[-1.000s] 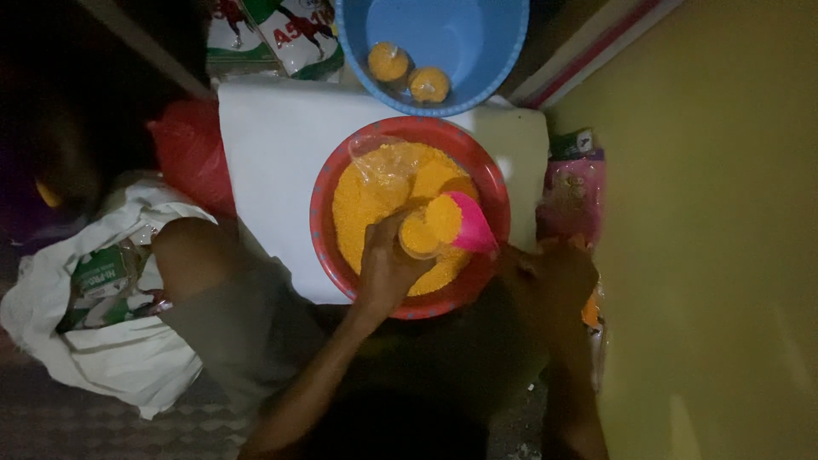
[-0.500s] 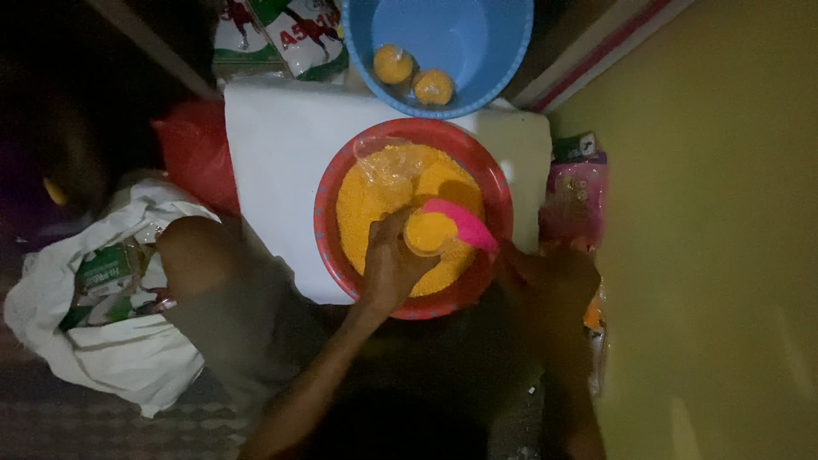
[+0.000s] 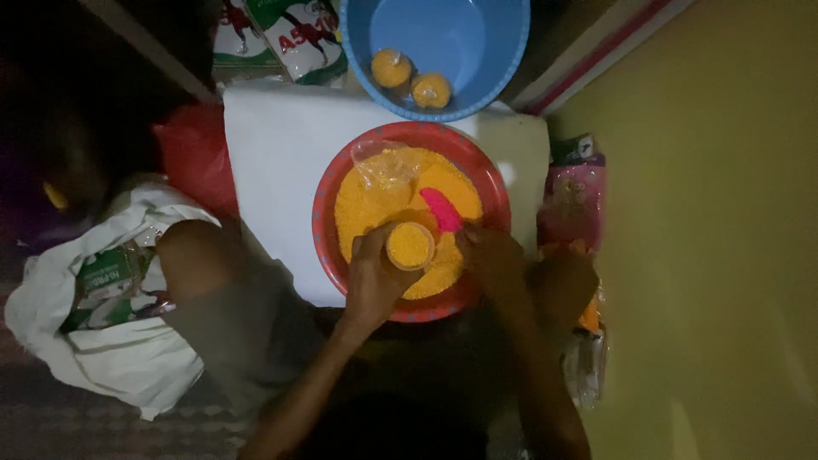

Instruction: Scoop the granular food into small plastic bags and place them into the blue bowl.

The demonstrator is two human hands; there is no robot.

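Note:
A red basin (image 3: 328, 204) holds a heap of yellow-orange grains (image 3: 366, 204). My left hand (image 3: 375, 277) grips a small bag of grains (image 3: 410, 245), open at the top, upright over the basin's near side. My right hand (image 3: 490, 255) holds a pink scoop (image 3: 441, 209) that points into the grains just beside the bag. A clear empty plastic bag (image 3: 388, 162) lies on the grains at the far side.
A blue basin (image 3: 503, 51) behind the red one holds two filled, tied bags (image 3: 392, 68). Both basins sit on a white sheet (image 3: 273, 162). Printed sacks (image 3: 290, 34) stand at the back, a white sack (image 3: 111, 341) lies at the left, pink packets (image 3: 575, 200) and a yellow wall at the right.
The pink scoop has swung from tipped over the bag to lying lower beside it. My left hand keeps the bag upright in much the same place.

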